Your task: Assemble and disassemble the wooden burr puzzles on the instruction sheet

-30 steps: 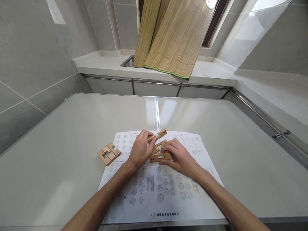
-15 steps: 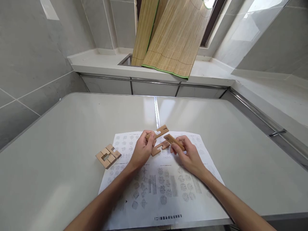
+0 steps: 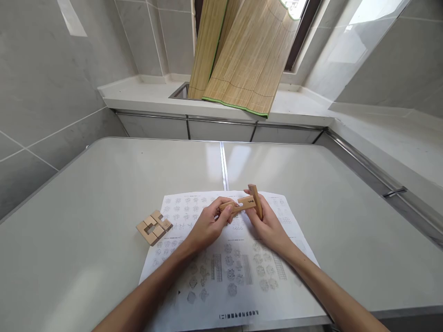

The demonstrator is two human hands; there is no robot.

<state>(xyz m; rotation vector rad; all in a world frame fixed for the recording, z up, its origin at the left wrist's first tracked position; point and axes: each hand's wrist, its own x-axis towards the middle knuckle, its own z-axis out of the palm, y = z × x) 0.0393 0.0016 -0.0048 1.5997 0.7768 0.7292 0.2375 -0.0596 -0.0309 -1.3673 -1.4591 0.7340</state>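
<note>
My left hand point(image 3: 212, 220) is closed on a flat, notched wooden puzzle piece point(image 3: 248, 201) with a dark mark near its far end. My right hand point(image 3: 269, 222) grips a second wooden puzzle piece point(image 3: 256, 201), tilted up on its narrow side. The two pieces meet or overlap in front of my right fingers; whether they interlock I cannot tell. Beneath both hands lies a white paper sheet point(image 3: 238, 286) printed with rows of small diagrams. A third notched piece is mostly hidden behind my hands.
Left of my hands, a block of wooden pieces point(image 3: 151, 234) with a square hole overlaps the sheet's edge. The pale table point(image 3: 104, 193) has a metal seam point(image 3: 224, 166) across its middle. Beyond it, a bamboo mat point(image 3: 242, 69) hangs over the white ledge point(image 3: 138, 99).
My left hand has lowered its piece and shifted slightly right. My right hand has turned its piece from lying slanted to standing up, and the two pieces have come together.
</note>
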